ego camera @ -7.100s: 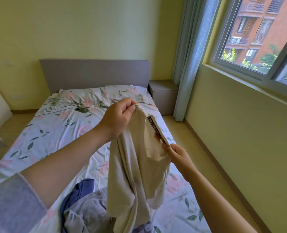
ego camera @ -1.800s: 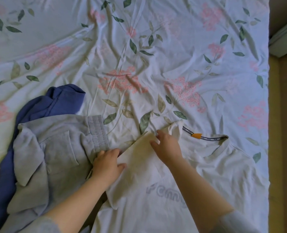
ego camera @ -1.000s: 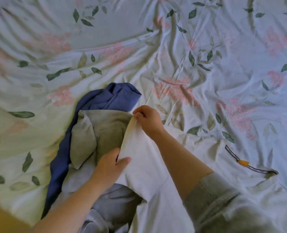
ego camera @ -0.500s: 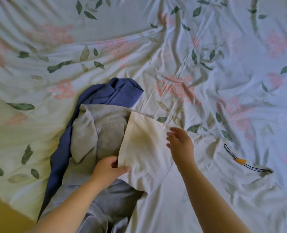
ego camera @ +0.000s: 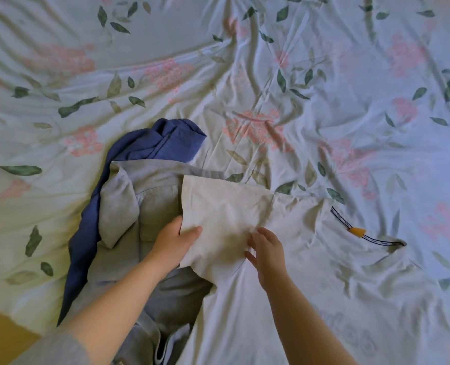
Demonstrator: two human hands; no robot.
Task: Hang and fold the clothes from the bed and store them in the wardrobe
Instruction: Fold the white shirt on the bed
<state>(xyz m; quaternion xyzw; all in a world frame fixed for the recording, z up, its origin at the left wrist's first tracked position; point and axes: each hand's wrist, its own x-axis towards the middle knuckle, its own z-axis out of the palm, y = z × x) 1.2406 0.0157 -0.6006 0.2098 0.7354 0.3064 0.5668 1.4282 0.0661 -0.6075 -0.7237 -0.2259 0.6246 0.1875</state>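
Note:
A white T-shirt lies flat on the bed, collar with an orange tag at the right, faint lettering low on its front. Its left sleeve is spread out over a grey garment. My left hand pinches the sleeve's lower edge, thumb on top and fingers underneath. Resting on the sleeve near the armpit seam is my right hand, its fingers straight and spread. A blue garment lies crumpled under the grey one.
The bed is covered by a wrinkled floral sheet with pink flowers and green leaves. Yellowish floor shows at the lower left past the bed's edge.
The sleeve was pulled out to the left and laid flat over the grey garment. My right hand let go of its tip and slid down toward the armpit.

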